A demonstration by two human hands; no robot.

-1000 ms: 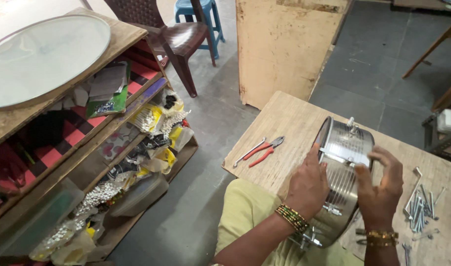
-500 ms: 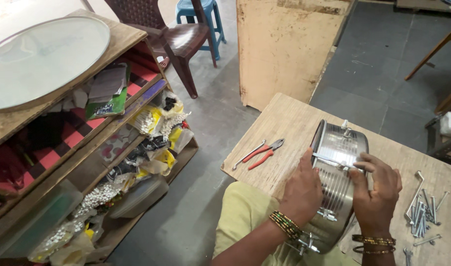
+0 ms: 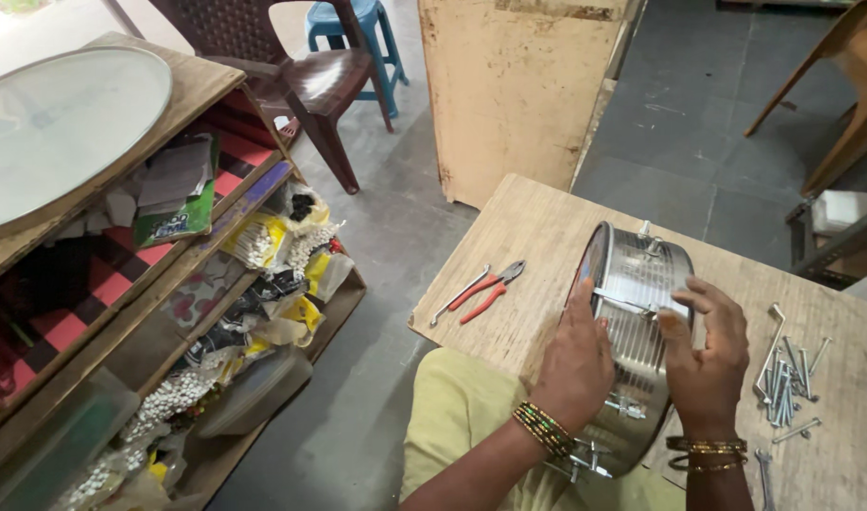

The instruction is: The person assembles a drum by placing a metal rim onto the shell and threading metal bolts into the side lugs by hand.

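Two hands steady a steel drum shell on its side.
Left hand and right hand press open fingers flat on it; it could roll off the surface.

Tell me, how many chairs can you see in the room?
3: a dark brown plastic chair at top left, a blue stool-like chair behind it, and a wooden chair at top right, partly cut off. More may be hidden.

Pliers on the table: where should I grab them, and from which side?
Judging by their pose, take the pliers by the red handles, coming from above on the near-left end. They lie flat on the table, jaws pointing away toward the drum, and nothing crowds the handles. The left hand is nearer.
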